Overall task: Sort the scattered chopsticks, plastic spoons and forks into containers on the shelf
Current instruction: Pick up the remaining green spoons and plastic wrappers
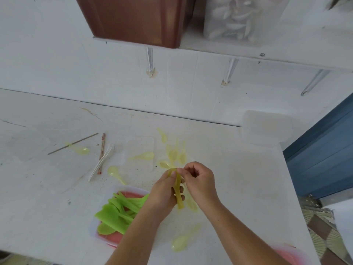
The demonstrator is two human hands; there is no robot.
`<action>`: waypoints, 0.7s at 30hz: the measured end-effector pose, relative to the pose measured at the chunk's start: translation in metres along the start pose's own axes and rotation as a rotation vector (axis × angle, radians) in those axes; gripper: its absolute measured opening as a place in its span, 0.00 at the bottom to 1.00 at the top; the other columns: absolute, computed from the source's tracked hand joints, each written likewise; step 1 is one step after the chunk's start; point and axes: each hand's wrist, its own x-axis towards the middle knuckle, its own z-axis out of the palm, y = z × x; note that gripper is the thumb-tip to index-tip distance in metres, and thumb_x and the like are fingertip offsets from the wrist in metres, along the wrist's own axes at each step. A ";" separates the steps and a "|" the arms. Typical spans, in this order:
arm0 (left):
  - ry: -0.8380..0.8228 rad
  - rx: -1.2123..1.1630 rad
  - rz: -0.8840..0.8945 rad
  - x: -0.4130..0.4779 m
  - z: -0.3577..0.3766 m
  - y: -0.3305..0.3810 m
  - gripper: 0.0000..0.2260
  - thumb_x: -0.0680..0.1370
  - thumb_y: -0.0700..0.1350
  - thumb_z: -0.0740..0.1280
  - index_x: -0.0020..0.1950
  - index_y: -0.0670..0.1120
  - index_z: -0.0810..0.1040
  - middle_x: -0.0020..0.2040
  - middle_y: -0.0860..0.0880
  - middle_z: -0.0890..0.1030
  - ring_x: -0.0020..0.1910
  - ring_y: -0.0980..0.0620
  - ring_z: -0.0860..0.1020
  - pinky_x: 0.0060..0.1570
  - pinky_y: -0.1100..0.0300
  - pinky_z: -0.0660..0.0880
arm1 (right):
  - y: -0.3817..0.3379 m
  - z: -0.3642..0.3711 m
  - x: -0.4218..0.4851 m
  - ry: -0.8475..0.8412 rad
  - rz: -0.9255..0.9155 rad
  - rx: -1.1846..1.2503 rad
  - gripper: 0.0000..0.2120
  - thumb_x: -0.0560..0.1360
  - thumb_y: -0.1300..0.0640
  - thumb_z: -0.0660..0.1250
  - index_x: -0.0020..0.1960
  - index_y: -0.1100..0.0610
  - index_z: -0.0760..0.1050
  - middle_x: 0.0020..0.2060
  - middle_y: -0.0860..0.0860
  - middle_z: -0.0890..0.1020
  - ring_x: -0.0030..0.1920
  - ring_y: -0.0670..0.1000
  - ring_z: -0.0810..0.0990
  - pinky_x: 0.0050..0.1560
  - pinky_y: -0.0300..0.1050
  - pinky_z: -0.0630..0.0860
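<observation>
**Head view.** The left hand [164,190] gripped a bundle of yellow spoons [179,190], fingers curled round the handles, over the white table [47,188]. The right hand [200,180], fingers curled, pinched the upper end of the same bundle. Loose yellow spoons [173,154] lay scattered on the table just beyond the hands, and a single yellow spoon [179,243] lay between the forearms.

Left of the hands, a clear tray [111,238] with a pink base held green forks [112,213]; the left forearm hid its right side. Farther left lay a thin stick [72,143], a reddish chopstick [102,152] and white strips [101,163] of unclear kind beside it.

On the shelf [229,52] above stood a brown container [137,18] and a clear container [242,18] holding white spoons. A blue door [324,150] bordered the table on the right.
</observation>
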 end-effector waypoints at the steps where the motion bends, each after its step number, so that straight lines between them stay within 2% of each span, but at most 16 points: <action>1: 0.030 0.022 0.003 0.000 -0.001 0.000 0.12 0.88 0.44 0.57 0.63 0.42 0.77 0.47 0.44 0.75 0.37 0.49 0.72 0.34 0.55 0.71 | -0.001 0.001 -0.001 0.019 -0.011 0.021 0.09 0.73 0.58 0.77 0.38 0.55 0.79 0.28 0.47 0.76 0.30 0.44 0.73 0.34 0.37 0.73; 3: 0.074 0.053 0.006 0.002 -0.003 0.000 0.11 0.87 0.43 0.58 0.63 0.42 0.77 0.47 0.44 0.75 0.36 0.50 0.72 0.34 0.56 0.70 | -0.001 0.003 -0.002 0.043 -0.027 0.038 0.09 0.72 0.58 0.79 0.38 0.55 0.79 0.29 0.49 0.77 0.31 0.45 0.73 0.34 0.38 0.74; 6: 0.069 0.010 -0.022 0.003 -0.005 0.000 0.11 0.86 0.43 0.59 0.62 0.41 0.77 0.47 0.43 0.74 0.35 0.50 0.71 0.33 0.56 0.69 | 0.000 0.005 -0.006 0.051 -0.018 0.039 0.08 0.71 0.58 0.80 0.36 0.55 0.82 0.33 0.48 0.83 0.34 0.46 0.80 0.38 0.38 0.77; 9: 0.051 -0.086 -0.110 0.006 -0.005 0.001 0.16 0.85 0.51 0.58 0.61 0.42 0.78 0.45 0.44 0.75 0.35 0.50 0.71 0.35 0.55 0.68 | 0.001 0.003 -0.009 0.045 0.005 0.049 0.05 0.71 0.61 0.80 0.38 0.53 0.86 0.35 0.46 0.86 0.38 0.46 0.84 0.42 0.38 0.79; 12: -0.003 -0.104 -0.178 0.006 -0.004 -0.002 0.24 0.87 0.56 0.53 0.66 0.39 0.79 0.53 0.42 0.78 0.44 0.46 0.73 0.44 0.52 0.69 | 0.002 0.001 -0.007 0.002 -0.050 0.010 0.08 0.71 0.64 0.78 0.40 0.52 0.87 0.37 0.44 0.86 0.42 0.46 0.85 0.45 0.42 0.81; 14: -0.058 -0.129 -0.198 0.002 -0.002 -0.002 0.26 0.88 0.55 0.50 0.68 0.39 0.77 0.60 0.43 0.82 0.55 0.44 0.77 0.53 0.48 0.71 | 0.004 0.004 -0.006 0.014 -0.139 -0.040 0.10 0.71 0.66 0.77 0.38 0.52 0.85 0.35 0.44 0.83 0.40 0.48 0.83 0.42 0.45 0.81; 16: -0.107 -0.205 -0.193 -0.002 0.004 0.002 0.25 0.89 0.54 0.48 0.69 0.39 0.76 0.64 0.41 0.83 0.64 0.43 0.80 0.63 0.45 0.74 | 0.006 0.010 -0.004 0.064 -0.201 -0.057 0.10 0.71 0.67 0.77 0.38 0.53 0.84 0.35 0.44 0.80 0.39 0.49 0.81 0.39 0.43 0.78; 19: -0.126 -0.243 -0.163 -0.003 0.009 0.007 0.25 0.89 0.53 0.48 0.64 0.39 0.78 0.63 0.41 0.83 0.64 0.46 0.82 0.62 0.45 0.76 | 0.006 0.016 -0.004 0.126 -0.147 -0.023 0.09 0.73 0.64 0.77 0.41 0.51 0.83 0.32 0.45 0.79 0.36 0.46 0.79 0.38 0.36 0.75; 21: -0.120 -0.213 -0.147 -0.001 0.008 0.007 0.25 0.89 0.52 0.47 0.61 0.38 0.79 0.62 0.40 0.84 0.62 0.45 0.83 0.60 0.46 0.77 | 0.007 0.019 -0.005 0.154 -0.107 0.000 0.13 0.73 0.61 0.78 0.38 0.51 0.75 0.29 0.47 0.74 0.32 0.46 0.74 0.35 0.36 0.72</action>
